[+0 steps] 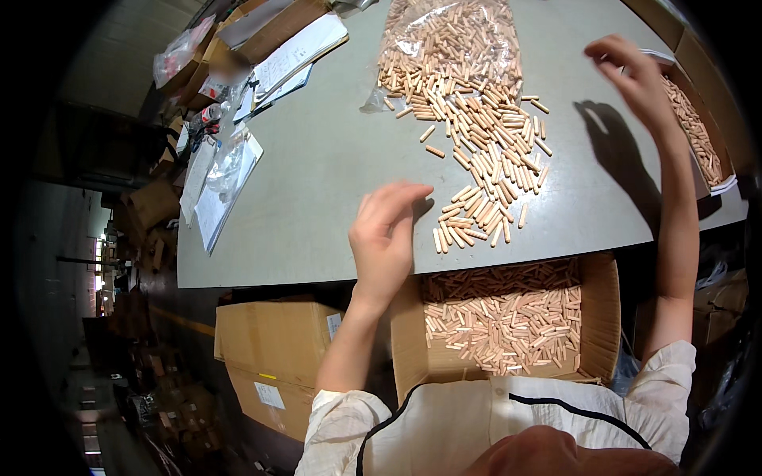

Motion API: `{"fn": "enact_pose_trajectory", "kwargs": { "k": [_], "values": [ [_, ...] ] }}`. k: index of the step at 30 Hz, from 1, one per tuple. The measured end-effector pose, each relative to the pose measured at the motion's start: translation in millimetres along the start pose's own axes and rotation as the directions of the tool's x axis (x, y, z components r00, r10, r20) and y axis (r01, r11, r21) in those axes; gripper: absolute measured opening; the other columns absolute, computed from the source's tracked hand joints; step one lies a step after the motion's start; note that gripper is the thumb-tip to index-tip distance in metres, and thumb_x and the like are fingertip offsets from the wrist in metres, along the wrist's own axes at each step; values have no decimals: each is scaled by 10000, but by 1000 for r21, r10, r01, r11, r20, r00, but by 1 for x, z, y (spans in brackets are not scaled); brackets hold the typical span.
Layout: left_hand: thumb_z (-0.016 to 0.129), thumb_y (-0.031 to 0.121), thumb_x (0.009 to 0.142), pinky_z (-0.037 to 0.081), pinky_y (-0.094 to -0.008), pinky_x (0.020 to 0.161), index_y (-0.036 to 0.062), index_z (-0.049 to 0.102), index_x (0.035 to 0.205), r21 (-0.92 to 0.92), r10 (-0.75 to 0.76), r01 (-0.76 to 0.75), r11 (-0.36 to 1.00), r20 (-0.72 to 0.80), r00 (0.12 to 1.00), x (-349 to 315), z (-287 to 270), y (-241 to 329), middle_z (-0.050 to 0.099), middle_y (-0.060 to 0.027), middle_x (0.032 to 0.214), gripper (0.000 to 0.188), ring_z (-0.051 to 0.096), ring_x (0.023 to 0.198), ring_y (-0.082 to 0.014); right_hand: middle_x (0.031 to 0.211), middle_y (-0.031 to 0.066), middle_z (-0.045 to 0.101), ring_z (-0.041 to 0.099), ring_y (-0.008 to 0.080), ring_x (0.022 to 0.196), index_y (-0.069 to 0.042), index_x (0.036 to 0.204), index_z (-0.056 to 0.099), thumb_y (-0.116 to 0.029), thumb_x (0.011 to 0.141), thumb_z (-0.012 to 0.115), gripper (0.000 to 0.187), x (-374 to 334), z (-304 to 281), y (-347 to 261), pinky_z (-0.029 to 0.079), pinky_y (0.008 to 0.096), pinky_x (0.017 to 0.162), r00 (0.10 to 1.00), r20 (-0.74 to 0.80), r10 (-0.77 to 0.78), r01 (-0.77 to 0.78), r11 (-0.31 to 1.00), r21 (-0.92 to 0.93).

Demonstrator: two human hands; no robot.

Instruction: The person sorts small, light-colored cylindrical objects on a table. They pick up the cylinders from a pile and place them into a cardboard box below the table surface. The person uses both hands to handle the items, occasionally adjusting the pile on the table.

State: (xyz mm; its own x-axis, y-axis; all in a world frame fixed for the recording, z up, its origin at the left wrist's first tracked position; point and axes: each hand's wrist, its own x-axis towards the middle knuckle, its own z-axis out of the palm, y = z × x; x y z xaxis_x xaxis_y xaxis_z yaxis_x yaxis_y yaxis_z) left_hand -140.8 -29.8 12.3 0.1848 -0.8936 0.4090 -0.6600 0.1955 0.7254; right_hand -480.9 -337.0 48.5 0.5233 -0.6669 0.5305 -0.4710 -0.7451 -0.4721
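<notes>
Many small wooden dowel pins (500, 151) spill in a loose band across the grey table, out of a clear plastic bag (452, 40) full of them. My left hand (385, 234) is just left of the near end of this band, its fingers stretched toward the pins and apart from the thumb, holding nothing I can see. Raised over the right side of the table, my right hand (635, 79) has its fingers loosely bent and apart, with no object visible in them. It is beside a box of dowel pins (692, 127) at the table's right edge.
An open cardboard box (409, 325) holding many dowel pins stands below the table's front edge, against me. Closed cartons (274, 349) are to its left. Papers and clipboards (294, 59), plastic wrap (228, 163) and an open carton (262, 32) lie along the table's left side.
</notes>
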Motion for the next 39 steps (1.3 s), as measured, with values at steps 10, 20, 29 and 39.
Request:
{"fn": "enact_pose_trajectory", "kwargs": {
  "k": [10,20,29,39],
  "values": [
    [687,-89,810,547,-374,786,63,795,1143,141,289,-315,938,180,940,-2,12,22,747,-99,1047,381,661,891,-286,1033,155,678,675,368,951,-8,1046,698,-2,923,619,146,-17,62,-46,545,434,836,966,231,-114,119,993,-10],
    [669,125,983,437,-424,1167,-44,580,1472,-271,-16,106,957,317,948,19,-4,3,621,-207,1461,525,584,1357,-304,1032,141,681,684,350,947,-23,1064,693,-5,924,631,155,-14,68,-39,551,432,825,967,221,-130,126,992,31],
    [677,472,997,206,-534,1305,-15,228,1681,317,222,-492,811,612,759,27,26,21,252,-239,1743,952,231,1618,-416,1033,121,702,694,324,940,-45,1130,689,-39,928,664,204,-14,75,-33,556,417,823,986,118,-120,113,992,64],
    [523,345,1122,257,-486,1302,-69,408,1599,-221,166,-70,973,454,875,19,8,12,403,-237,1677,642,362,1573,-377,1033,100,692,674,282,891,-51,1227,650,-14,916,664,314,-14,73,-27,541,385,781,985,149,-90,79,993,82]
  ]
}}
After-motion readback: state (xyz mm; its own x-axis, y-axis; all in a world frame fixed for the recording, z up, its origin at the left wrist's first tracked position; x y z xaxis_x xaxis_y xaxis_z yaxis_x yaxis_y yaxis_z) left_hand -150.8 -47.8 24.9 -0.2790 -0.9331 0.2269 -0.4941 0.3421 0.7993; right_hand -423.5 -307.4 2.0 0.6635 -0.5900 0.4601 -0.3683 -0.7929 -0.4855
